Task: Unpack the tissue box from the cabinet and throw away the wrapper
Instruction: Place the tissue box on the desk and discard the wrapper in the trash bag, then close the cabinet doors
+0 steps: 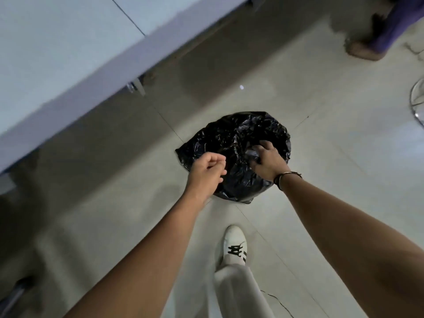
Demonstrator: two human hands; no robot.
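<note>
Right hand (pixel 267 160) clamped on crumpled wrapper (pixel 252 153) over black bin bag (pixel 231 143); left hand (pixel 206 173) loosely curled, empty; no legible writing.

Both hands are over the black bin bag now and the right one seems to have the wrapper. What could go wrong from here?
1. The right hand holds the crumpled wrapper over the black bag, whose mouth looks collapsed and creased; a loose drop may land on the folds or slide to the floor.
2. The left hand is curled by the bag's near edge but does not clearly hold it open, so the bag may shift when pushed.
3. The picture is dim and blurred; check the wrapper went inside.
</note>
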